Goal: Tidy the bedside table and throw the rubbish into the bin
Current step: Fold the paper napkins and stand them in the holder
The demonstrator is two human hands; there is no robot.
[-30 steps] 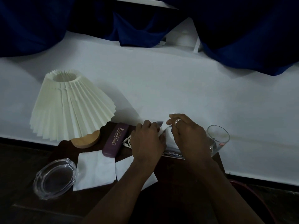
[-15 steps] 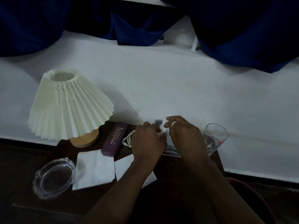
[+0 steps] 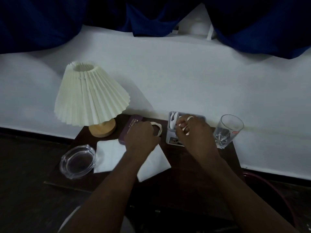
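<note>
Pinching a white piece (image 3: 173,119) over the box (image 3: 169,138) with the right hand (image 3: 193,132), curling the left hand (image 3: 141,137) round the cord (image 3: 159,127) — leaving tissues (image 3: 109,153) flat on the table (image 3: 193,165), likely light, limp, needing an edge pinch.

Your dark wooden bedside table (image 3: 193,174) carries two white tissues. One tissue (image 3: 109,155) lies flat, touching the clear glass ashtray (image 3: 78,161). The other tissue (image 3: 154,163) lies flat near the middle, a corner pointing toward you. A looped white cable (image 3: 158,127) lies between the purple case (image 3: 130,126) and the grey box (image 3: 173,133) at the back edge.
</note>
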